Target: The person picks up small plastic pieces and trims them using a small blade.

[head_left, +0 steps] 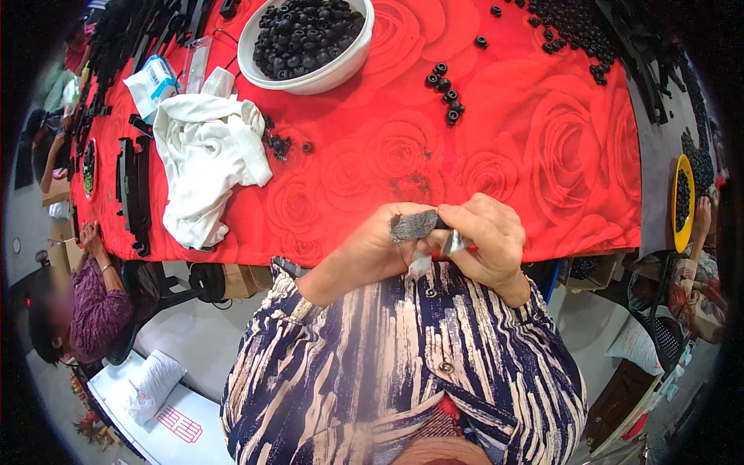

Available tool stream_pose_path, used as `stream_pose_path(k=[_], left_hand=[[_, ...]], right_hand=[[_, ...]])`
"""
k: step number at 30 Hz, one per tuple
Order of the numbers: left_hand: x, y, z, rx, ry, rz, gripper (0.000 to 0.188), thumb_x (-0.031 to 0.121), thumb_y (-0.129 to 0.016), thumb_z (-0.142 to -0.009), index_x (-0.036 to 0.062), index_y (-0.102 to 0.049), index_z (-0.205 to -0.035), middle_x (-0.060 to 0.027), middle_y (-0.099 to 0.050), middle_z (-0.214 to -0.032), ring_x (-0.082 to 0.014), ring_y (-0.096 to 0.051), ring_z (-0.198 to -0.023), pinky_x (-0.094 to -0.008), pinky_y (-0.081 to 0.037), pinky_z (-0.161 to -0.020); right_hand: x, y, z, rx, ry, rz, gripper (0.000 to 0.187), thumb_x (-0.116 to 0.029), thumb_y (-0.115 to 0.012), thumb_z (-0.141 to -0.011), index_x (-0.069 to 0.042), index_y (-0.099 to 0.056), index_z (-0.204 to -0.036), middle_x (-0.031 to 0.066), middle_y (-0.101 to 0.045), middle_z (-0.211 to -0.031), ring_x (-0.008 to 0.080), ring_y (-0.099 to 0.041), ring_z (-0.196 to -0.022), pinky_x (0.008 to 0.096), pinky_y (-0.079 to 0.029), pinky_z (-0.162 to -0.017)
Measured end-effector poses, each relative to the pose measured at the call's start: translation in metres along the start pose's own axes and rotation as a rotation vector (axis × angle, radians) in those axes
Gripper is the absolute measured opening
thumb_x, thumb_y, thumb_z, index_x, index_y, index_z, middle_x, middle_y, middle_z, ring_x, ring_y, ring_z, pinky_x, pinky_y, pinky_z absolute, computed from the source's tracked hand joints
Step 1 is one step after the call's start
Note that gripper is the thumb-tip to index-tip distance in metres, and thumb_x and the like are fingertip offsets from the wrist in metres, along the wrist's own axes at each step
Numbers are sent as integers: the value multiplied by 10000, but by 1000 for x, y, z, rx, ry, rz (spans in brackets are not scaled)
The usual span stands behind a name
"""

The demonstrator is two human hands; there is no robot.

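Both hands meet in front of my chest, just over the near edge of the table. My left hand [378,239] has its fingers closed, with a grey knitted wrap [415,225] round one finger and a bit of white wrapping [420,266] below it. Against the grey wrap shows a small black piece [441,222], mostly covered by fingers. My right hand [490,239] is closed on a small shiny metal tool [456,243], perhaps a blade; its kind is partly hidden. The two hands' fingertips touch or nearly touch around the black piece.
A white bowl [310,87] full of black ring-like parts stands on the red rose-patterned tablecloth [341,170]. A crumpled white cloth [205,167] lies left, beside black strips [133,194]. Loose black parts [449,97] lie ahead. Other people sit left and right, near a yellow tray [682,203].
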State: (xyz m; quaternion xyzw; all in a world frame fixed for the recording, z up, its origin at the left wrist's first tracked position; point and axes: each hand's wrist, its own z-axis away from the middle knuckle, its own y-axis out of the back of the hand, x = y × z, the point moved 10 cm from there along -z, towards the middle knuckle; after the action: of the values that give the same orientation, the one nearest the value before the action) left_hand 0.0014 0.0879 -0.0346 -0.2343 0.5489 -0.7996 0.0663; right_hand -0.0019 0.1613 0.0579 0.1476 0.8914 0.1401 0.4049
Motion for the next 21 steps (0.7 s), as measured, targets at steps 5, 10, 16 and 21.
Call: stream_pose_path(k=[5,10,16,21], left_hand=[[-9,12,1,8,1,19,286,220,-577,-865,-12,-563,-1031,-117,-633,-892,-164,-634,-711,-260,-504,-536],[-6,14,6,138,0,-34,276,178,-579,-862,-30,-564,-1044,-101,-621,-850,-154,-620,-688,-270,-523,-565],[11,4,14,112,-167,-147,233,43,-572,-856,-28,-583,-1078,-36,-612,-896,-64,-554,-752,-184,-457,-640],[17,1,19,130,-274,-348,219,22,-562,-863,-21,-594,-1075,-40,-621,-922,-59,-557,-778,-176,-445,-664]], right_hand=[[-21,2,7,23,139,131,316,34,-739,-634,21,-604,-920,71,-562,-636,172,-497,-459,285,-369,-424],[-26,5,9,55,157,93,317,-1,-722,-625,30,-580,-907,60,-526,-649,185,-454,-472,300,-347,-425],[15,10,14,-60,-410,-169,221,30,-522,-775,23,-535,-996,127,-530,-762,236,-508,-599,329,-406,-519],[13,5,11,-112,-369,-26,166,-4,-544,-796,11,-554,-961,127,-527,-727,245,-533,-586,331,-419,-524]])
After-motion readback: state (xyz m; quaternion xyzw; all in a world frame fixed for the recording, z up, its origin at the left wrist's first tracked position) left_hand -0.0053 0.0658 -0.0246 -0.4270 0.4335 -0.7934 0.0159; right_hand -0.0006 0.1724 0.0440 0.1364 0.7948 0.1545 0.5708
